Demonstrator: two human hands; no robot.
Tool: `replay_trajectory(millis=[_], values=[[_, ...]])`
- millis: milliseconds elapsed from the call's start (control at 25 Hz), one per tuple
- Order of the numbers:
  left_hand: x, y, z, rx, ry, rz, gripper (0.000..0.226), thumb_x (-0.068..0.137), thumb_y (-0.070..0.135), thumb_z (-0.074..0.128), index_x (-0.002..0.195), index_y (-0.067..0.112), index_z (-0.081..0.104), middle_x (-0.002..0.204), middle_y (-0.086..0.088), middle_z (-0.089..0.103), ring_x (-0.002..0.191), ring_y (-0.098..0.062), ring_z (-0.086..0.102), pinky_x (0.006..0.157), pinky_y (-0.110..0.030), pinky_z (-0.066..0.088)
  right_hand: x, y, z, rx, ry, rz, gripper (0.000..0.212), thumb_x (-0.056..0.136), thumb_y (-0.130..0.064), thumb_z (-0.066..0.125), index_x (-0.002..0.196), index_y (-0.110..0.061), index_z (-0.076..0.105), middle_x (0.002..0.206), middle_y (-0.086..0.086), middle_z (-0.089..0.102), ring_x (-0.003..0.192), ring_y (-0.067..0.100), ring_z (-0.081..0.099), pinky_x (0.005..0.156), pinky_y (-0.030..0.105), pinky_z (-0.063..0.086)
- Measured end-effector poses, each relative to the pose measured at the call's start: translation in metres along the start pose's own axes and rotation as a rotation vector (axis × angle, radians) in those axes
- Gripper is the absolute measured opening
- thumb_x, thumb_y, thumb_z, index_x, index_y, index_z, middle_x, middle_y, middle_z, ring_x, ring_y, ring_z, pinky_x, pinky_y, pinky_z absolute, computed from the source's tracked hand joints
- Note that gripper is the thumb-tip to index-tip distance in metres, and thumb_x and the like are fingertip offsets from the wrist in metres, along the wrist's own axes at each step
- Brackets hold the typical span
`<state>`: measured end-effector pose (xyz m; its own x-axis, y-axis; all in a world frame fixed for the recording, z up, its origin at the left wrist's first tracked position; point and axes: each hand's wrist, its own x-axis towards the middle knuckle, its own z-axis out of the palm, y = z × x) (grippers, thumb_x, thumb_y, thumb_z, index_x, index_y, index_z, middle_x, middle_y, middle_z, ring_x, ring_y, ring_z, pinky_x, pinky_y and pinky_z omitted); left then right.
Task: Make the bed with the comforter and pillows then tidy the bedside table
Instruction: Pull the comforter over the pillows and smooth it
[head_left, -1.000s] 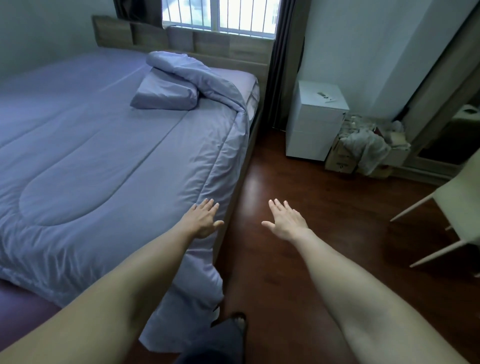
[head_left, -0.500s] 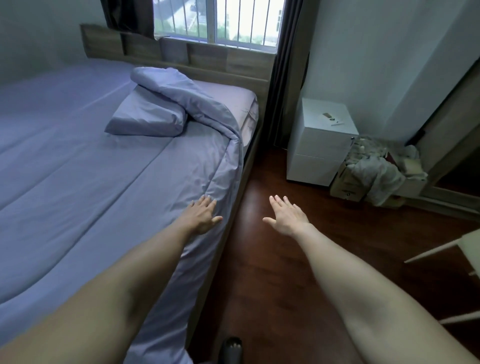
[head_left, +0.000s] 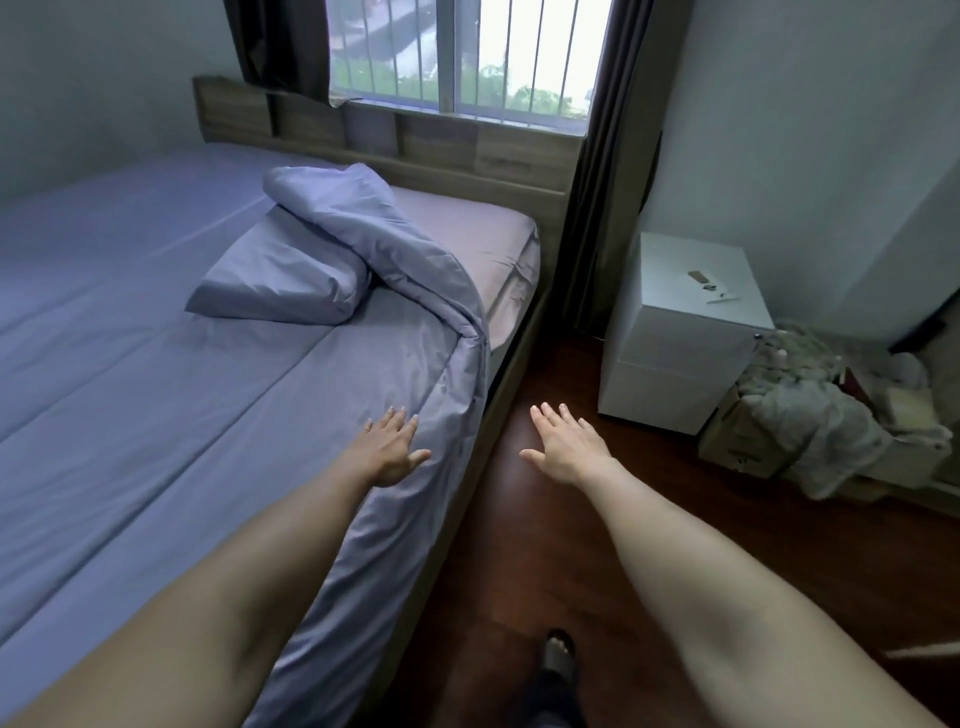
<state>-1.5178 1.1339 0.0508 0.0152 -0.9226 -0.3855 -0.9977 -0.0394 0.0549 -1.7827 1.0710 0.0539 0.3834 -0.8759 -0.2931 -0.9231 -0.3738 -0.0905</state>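
Because the comforter (head_left: 218, 395) is spread flat except for its top right corner, which is folded back over the pillow (head_left: 280, 283), both arms are held out toward that end. The left hand (head_left: 389, 449) is kept over the bed's edge and the right hand (head_left: 569, 449) over the floor, fingers straight, nothing gripped (contact cannot be told). Small items are left lying on the bedside table (head_left: 675, 332), which stands beyond the bed's corner.

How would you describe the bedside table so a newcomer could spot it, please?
Start at the barred window above the headboard and look right, past the dark curtain. The bedside table is the white boxy cabinet there, bearing small items, unlike the cloth-draped cardboard box beside it.
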Motion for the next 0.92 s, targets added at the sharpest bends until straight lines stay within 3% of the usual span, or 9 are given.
replay_trajectory(millis=[440,920], values=[[0.178,0.050,-0.065,-0.148,-0.006,-0.170,0.072,0.100,0.052,0.028,0.155,0.014,0.001,0.162,-0.009,-0.004,0.150,-0.022,-0.003,0.121,-0.043,0.005,0.213,0.122,-0.078,-0.105,-0.031,-0.191,0.076,0.097,-0.048,0.044,0.156,-0.020,0.005,0.164,0.001,0.003,0.151,0.025,0.001,0.122,0.044,0.011],[0.396,-0.014,-0.148,-0.277,0.000,-0.296,0.074,0.099,0.054,0.029,0.155,0.014,0.001,0.162,-0.007,-0.006,0.150,-0.021,-0.005,0.121,-0.042,0.006,0.481,0.120,-0.157,-0.174,-0.043,-0.363,0.083,0.093,-0.039,0.057,0.156,-0.022,0.005,0.164,0.000,0.003,0.151,0.026,0.002,0.121,0.043,0.014]])
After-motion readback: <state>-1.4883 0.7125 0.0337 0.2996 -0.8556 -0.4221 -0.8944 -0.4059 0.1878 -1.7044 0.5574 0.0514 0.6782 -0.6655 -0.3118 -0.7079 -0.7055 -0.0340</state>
